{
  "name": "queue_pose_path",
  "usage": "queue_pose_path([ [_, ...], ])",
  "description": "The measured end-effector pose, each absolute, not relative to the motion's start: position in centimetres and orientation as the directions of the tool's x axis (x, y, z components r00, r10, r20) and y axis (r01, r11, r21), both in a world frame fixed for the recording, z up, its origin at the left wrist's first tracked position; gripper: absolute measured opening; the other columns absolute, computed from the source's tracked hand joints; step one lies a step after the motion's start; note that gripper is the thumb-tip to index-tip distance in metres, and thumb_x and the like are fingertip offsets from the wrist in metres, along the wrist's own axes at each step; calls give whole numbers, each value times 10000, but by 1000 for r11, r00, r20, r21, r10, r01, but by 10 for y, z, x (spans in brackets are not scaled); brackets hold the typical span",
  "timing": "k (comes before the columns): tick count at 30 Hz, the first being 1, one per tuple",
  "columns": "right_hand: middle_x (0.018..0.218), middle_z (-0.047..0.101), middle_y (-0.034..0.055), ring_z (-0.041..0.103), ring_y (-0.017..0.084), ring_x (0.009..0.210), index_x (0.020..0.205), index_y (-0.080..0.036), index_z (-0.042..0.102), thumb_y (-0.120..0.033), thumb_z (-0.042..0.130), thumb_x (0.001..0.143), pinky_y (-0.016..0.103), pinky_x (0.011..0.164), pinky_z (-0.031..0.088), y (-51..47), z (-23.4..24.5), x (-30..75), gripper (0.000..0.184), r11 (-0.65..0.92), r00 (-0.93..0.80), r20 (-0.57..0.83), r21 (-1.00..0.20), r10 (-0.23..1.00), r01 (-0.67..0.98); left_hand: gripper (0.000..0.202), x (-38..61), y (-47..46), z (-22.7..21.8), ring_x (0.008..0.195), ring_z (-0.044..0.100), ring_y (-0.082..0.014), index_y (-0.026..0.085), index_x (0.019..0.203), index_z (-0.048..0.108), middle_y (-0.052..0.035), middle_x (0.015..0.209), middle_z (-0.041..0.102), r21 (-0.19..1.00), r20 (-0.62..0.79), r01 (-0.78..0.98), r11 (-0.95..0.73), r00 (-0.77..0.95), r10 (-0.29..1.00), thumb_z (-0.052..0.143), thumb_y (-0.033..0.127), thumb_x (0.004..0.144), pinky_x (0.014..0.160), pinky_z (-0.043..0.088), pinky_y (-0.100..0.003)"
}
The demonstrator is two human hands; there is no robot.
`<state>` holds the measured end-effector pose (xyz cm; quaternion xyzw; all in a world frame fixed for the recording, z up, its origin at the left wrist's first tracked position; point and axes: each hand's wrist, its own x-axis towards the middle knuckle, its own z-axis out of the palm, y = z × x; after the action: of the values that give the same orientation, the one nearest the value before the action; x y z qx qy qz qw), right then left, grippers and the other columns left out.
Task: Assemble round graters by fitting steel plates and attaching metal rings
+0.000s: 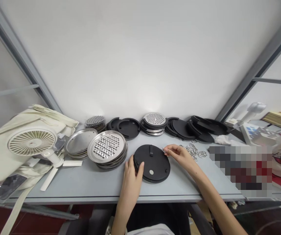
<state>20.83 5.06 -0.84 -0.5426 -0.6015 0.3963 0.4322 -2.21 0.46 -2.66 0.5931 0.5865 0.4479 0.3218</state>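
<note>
A round black disc (152,162) lies flat on the grey table (86,182), close to the front edge. My left hand (132,174) rests at its left rim, thumb on top of the disc and fingers curled round the edge. My right hand (179,154) sits at the disc's upper right, pinching a small metal ring or clip (163,149) between thumb and fingers. A loose pile of metal rings (193,150) lies just right of that hand.
Stacks of perforated steel plates (107,148) and plain steel plates (80,143) stand to the left. Black discs (127,125) and more steel parts (154,121) line the back wall. A white fan (31,142) on a cloth bag sits far left.
</note>
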Motion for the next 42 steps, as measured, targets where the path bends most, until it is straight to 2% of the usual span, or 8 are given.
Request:
queue_pose_path([
  [6,705,566,-2,520,142,658,816,-192,557,-472,497,855,250,597,394,51,-15,209,289,115,-33,111,-910,993,399,456,-15,-11,-17,1021,569,-252,164,1333,354,-167,1252,398,810,162,573,-125,-13,987,384,383,934,861,480,-405],
  [12,682,502,-27,483,126,616,804,-207,508,-464,477,863,248,581,387,50,-16,208,265,145,-52,136,-915,989,375,550,-3,-29,-16,1231,383,-352,190,1350,383,-174,1328,340,665,238,722,-193,41,970,504,430,871,961,400,-490],
  [19,731,551,-5,485,118,610,806,-210,470,-494,473,876,257,588,394,27,-8,201,292,62,-110,33,-961,993,271,423,-11,-38,-16,1313,290,-321,235,1360,374,-157,1451,220,627,230,745,-225,99,968,334,238,939,991,368,-498],
  [24,774,574,9,513,128,681,833,-207,494,-487,470,890,266,656,414,10,-4,187,287,23,-240,-27,-979,970,201,372,-5,-41,-3,1339,259,-296,185,1304,418,-147,1447,253,584,318,775,-244,58,946,313,226,949,1028,334,-491],
  [31,681,521,-18,474,127,654,775,-190,558,-516,557,818,251,616,369,31,2,198,329,65,-47,52,-935,998,350,303,19,20,4,1143,461,-264,110,1212,462,-142,1183,511,447,357,810,-380,229,906,391,173,924,955,412,-421],
  [35,663,530,-18,480,124,628,759,-186,571,-541,600,770,247,598,373,44,9,200,356,74,-47,63,-943,997,323,207,26,43,-7,991,502,-253,139,1075,529,-101,1049,526,357,344,864,-355,232,910,396,139,916,855,444,-425],
  [38,686,555,0,502,130,646,751,-183,572,-544,617,755,251,615,396,49,12,194,364,77,-47,66,-956,997,285,273,24,43,-14,976,493,-233,149,1095,522,-101,1059,500,365,374,847,-386,247,894,350,63,900,865,429,-408],
  [42,738,609,34,557,161,704,773,-190,569,-574,634,730,284,686,454,48,12,188,392,71,-75,55,-970,996,231,343,15,34,-13,976,490,-226,175,1103,535,-90,1047,507,462,353,769,-441,297,887,317,26,884,867,420,-386],
])
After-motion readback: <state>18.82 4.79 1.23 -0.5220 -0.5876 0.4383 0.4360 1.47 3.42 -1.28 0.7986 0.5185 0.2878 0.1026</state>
